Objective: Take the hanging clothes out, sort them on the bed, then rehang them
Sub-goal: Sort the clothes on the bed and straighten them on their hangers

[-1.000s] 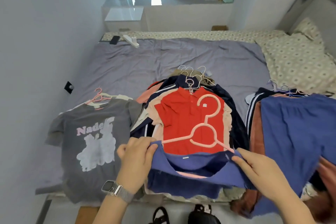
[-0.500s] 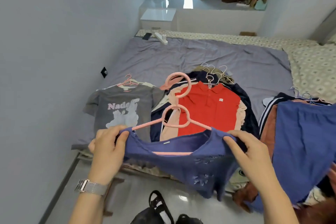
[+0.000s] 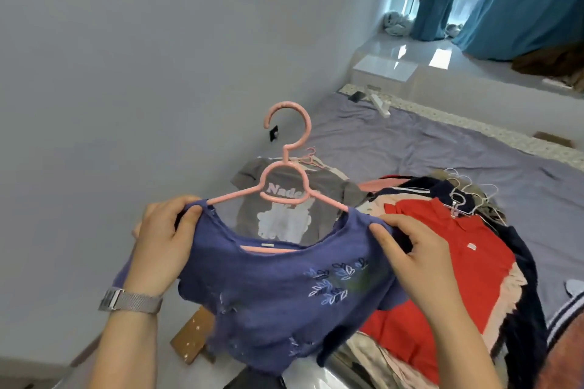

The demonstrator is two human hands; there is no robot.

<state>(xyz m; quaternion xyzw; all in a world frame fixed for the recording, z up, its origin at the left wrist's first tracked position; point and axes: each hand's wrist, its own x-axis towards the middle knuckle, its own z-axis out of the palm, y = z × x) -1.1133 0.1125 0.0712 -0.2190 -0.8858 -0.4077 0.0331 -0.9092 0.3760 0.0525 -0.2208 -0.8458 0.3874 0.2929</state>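
Two hands are holding a blue top [image 3: 284, 290] up in the head view: the left hand [image 3: 161, 243] is pinching its left shoulder, the right hand [image 3: 417, 259] is gripping its right shoulder, and a pink hanger [image 3: 284, 180] is sitting inside the neckline. Behind it, a grey printed shirt [image 3: 284, 215] and a pile topped by a red polo [image 3: 458, 249] are lying sorted on the bed [image 3: 410, 148]. Sorting appears largely done; this top and the piles are awaiting rehanging.

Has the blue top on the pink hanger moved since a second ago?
Yes. The blue top on the pink hanger has been lifted off the red shirt and swung left, now held up before the grey shirt.
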